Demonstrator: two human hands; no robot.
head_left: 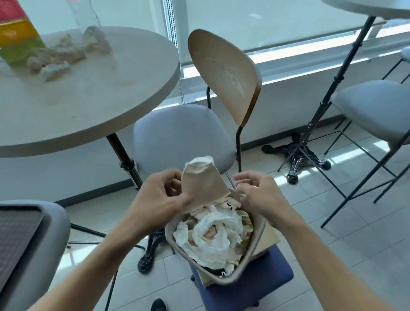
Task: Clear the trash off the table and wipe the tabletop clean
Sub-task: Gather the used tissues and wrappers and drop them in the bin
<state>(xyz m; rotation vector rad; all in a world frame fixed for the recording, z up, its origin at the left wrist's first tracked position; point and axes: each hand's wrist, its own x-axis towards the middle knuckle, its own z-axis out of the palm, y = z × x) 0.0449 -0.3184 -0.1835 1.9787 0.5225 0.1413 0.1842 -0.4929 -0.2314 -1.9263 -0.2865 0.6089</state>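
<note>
Brown paper bag (204,185), crumpled with white tissue at its top, sits pinched in my left hand (159,198) above the beige bin (251,257) full of white napkins. My right hand (257,195) hovers beside it, fingers loosely curled, grasping nothing. Crumpled tissues (58,58) and 2 bottles lie on the round grey table (118,112) well apart.

Bin (251,265) mouth packed with tissues (214,234) — little room inside; round table (119,97) near edge looks bare, crumpled trash (57,62) farther back.
</note>
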